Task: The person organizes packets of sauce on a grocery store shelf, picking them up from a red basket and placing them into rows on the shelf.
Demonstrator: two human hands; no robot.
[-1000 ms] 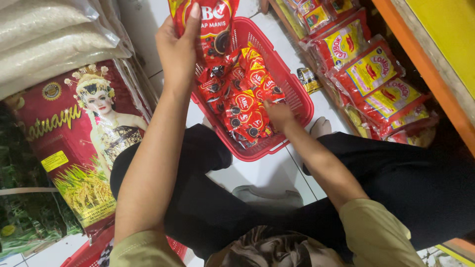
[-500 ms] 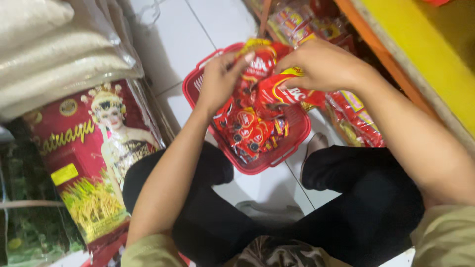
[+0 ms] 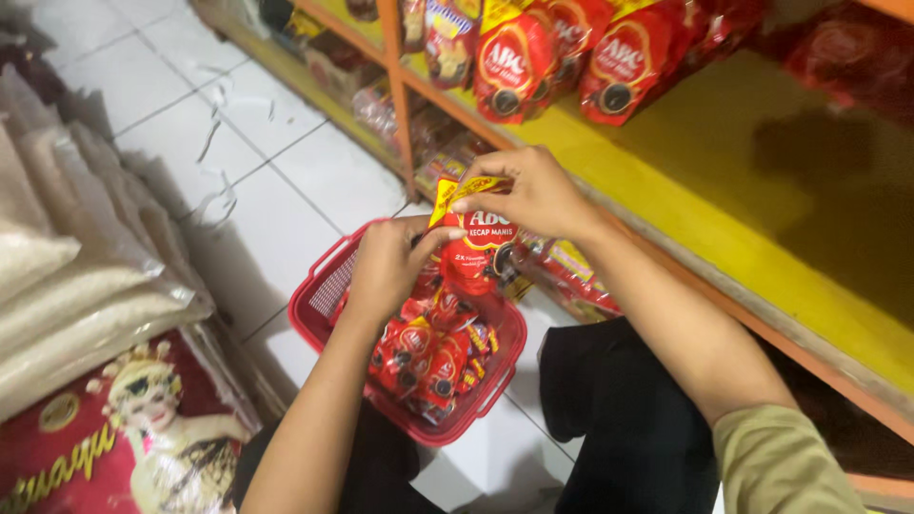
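Note:
Both my hands hold one red sauce pouch (image 3: 473,249) with a yellow top above a red plastic basket (image 3: 328,295) on the floor. My left hand (image 3: 392,262) grips the pouch's left side. At the yellow top edge my right hand (image 3: 535,193) pinches it. The basket holds several more red pouches (image 3: 428,354). My knees in black trousers are on either side of the basket.
A yellow shelf (image 3: 724,228) with an orange edge runs along the right, with red pouches (image 3: 562,57) standing at its back. Lower shelves hold more packets (image 3: 571,271). White rice sacks (image 3: 67,276) and a red printed sack (image 3: 124,428) are stacked at the left on white floor tiles.
The view has swung up toward the shelf. Both hands have lifted one pouch out of the basket and now hold it higher, closer to the yellow shelf.

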